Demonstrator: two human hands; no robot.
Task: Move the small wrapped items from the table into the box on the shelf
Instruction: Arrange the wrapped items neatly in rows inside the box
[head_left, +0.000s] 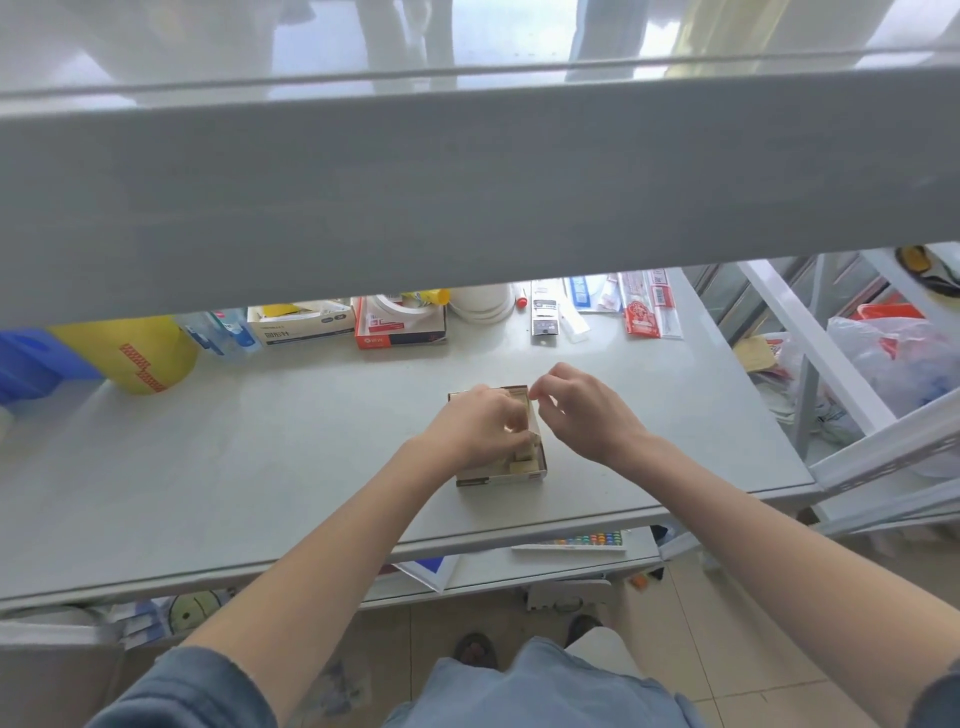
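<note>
Nearest, the small open box (524, 470) is seen on the grey surface (260, 467), with pale wrapped items (522, 457) stacked inside at its right wall. Over the box, the left hand (475, 428) is curled down into it, though whether an item is held in that grip cannot be told, while the right hand (587, 410), just right of the box, is pinched narrow at the fingertips with nothing discernible between them. Beyond the box, clutter is lined along the surface's back edge; the light box could be tipped or shoved if its rim is caught by a withdrawing hand, and an item could be dropped beside it.
</note>
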